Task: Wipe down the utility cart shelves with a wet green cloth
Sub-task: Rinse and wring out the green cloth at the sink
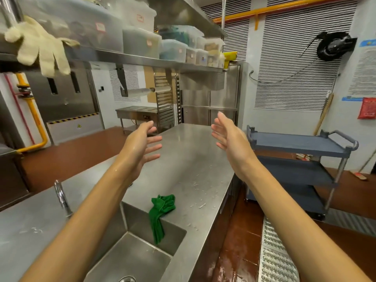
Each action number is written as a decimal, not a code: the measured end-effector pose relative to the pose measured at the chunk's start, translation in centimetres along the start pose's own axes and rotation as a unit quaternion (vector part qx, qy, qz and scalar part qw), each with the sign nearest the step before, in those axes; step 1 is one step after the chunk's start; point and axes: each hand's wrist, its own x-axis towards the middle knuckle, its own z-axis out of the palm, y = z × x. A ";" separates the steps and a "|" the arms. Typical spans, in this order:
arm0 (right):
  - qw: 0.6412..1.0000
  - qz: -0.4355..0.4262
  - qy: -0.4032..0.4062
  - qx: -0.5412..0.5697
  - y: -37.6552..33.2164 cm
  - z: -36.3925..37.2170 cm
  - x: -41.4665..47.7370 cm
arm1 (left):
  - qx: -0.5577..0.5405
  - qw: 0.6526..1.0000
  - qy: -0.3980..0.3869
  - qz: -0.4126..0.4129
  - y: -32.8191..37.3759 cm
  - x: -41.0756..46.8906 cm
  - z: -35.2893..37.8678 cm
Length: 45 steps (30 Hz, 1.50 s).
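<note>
The green cloth (161, 212) lies crumpled on the steel counter and hangs over the far rim into the sink (132, 255). Both arms are stretched out above the counter, well beyond the cloth. My left hand (142, 147) is wet, held up with fingers spread and nothing in it. My right hand (227, 137) faces it, palm inward, fingers apart and empty. The grey-blue utility cart (301, 143) with three shelves stands on the floor to the right of the counter, out of reach of both hands.
A tap (62, 198) rises left of the sink. The steel counter (195, 159) carries water drops. Overhead shelves hold plastic bins (173, 49) and a hanging glove (40, 45). A metal floor grate (274, 255) runs along the wet red floor. A broom (360, 174) leans beyond the cart.
</note>
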 end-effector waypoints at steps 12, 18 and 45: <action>0.994 0.057 -0.073 0.051 6.8 4.3 13.1 | 0.051 0.994 0.094 -0.031 -4.7 10.6 -0.6; 0.991 0.054 -0.115 0.032 10.0 5.7 21.7 | 0.054 0.989 0.134 -0.042 -6.7 17.9 0.4; 0.932 0.213 -0.263 -0.129 36.4 13.1 33.4 | 0.091 0.927 0.237 -0.275 -27.8 31.2 -3.9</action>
